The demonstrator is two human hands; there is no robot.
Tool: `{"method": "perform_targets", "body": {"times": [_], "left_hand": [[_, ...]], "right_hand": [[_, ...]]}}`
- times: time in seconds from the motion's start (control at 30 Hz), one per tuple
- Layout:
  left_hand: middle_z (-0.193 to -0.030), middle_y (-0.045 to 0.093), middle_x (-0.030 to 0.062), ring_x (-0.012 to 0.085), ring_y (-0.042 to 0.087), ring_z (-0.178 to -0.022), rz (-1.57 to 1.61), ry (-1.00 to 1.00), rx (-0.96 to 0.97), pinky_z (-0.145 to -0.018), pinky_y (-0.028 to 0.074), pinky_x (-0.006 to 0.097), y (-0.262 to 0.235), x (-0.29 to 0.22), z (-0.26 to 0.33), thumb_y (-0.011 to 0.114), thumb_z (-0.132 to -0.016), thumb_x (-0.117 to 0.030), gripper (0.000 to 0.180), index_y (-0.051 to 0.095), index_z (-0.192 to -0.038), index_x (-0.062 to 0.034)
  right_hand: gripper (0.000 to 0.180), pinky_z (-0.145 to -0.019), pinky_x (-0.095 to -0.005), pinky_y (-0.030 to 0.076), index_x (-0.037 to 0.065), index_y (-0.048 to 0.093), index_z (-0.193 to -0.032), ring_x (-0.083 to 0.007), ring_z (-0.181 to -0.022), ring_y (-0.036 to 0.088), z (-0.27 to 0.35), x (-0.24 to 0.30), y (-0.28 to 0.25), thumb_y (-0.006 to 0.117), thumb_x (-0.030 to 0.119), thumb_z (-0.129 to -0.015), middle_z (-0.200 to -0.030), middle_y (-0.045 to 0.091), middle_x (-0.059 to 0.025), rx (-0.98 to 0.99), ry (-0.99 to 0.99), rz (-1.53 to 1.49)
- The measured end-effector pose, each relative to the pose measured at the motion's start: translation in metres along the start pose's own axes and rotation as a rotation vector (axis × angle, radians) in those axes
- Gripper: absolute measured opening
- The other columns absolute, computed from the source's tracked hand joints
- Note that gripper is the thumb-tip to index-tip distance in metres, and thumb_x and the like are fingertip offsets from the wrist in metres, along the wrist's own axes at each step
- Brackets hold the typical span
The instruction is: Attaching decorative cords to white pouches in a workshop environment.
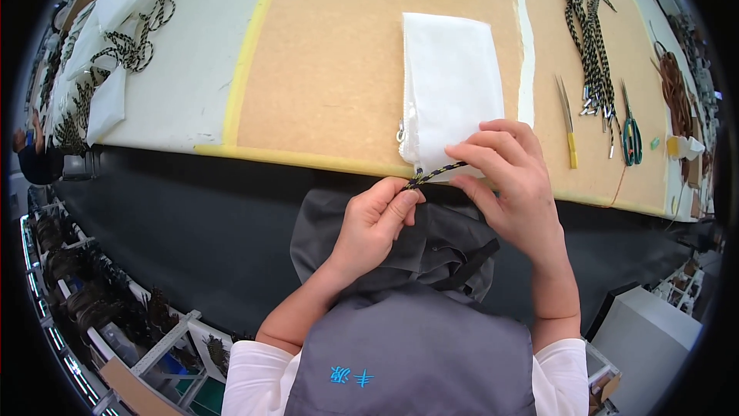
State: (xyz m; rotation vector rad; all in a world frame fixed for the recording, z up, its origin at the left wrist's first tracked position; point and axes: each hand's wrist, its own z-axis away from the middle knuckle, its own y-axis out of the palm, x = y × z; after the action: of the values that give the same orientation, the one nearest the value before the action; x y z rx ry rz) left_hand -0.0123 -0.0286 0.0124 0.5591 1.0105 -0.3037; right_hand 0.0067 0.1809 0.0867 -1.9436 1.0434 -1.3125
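Note:
My left hand pinches a black-and-yellow braided cord between thumb and fingers at the table's front edge. Further along, my right hand holds the same cord with its fingers curled; the cord's end disappears behind them. A white fabric pouch lies flat just beyond my hands, its front right corner partly covered by the right one. Along the pouch's left side runs a white zipper with a metal pull. The cord meets the pouch near its front left corner, but the exact join is too small to make out.
Yellow-handled tweezers, green-handled scissors and a bundle of patterned cords lie to the right. Brown cord sits farther right. More cords and white pouches are at the left. Yellow tape lines the table edge.

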Motion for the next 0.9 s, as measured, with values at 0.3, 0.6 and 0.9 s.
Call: {"method": "perform_targets", "body": {"times": [0.3,0.6,0.9], "left_hand": [[-0.074,0.051,-0.0050,0.0002,0.039,-0.060,-0.074,0.109,-0.035,-0.050,0.033,0.018,0.003,-0.001,0.003,0.051,-0.106,-0.019,0.021,0.062,-0.111,-0.0026],[-0.073,0.055,-0.0045,-0.0005,0.039,-0.057,-0.121,0.171,-0.068,-0.050,0.032,0.017,-0.002,0.003,-0.001,0.055,-0.105,-0.017,0.020,0.067,-0.106,-0.0023],[-0.074,0.059,-0.0014,-0.0009,0.038,-0.056,0.015,0.169,-0.119,-0.049,0.030,0.017,0.001,0.004,0.005,0.053,-0.105,-0.016,0.021,0.064,-0.113,0.0006]], "right_hand": [[0.020,-0.072,-0.0344,0.045,0.010,0.074,-0.093,-0.0211,-0.079,0.057,-0.005,-0.004,0.006,0.080,0.008,-0.074,-0.079,0.062,-0.0011,0.127,-0.072,-0.037],[0.021,-0.070,-0.0343,0.047,0.009,0.074,-0.094,-0.0220,-0.078,0.059,-0.010,-0.006,-0.003,0.079,0.008,-0.075,-0.079,0.063,-0.0032,0.177,-0.074,-0.055],[0.015,-0.063,-0.0354,0.050,0.007,0.070,-0.087,-0.0237,-0.072,0.061,-0.020,-0.008,-0.010,0.079,0.007,-0.075,-0.076,0.065,-0.0058,0.214,-0.086,-0.095]]}}
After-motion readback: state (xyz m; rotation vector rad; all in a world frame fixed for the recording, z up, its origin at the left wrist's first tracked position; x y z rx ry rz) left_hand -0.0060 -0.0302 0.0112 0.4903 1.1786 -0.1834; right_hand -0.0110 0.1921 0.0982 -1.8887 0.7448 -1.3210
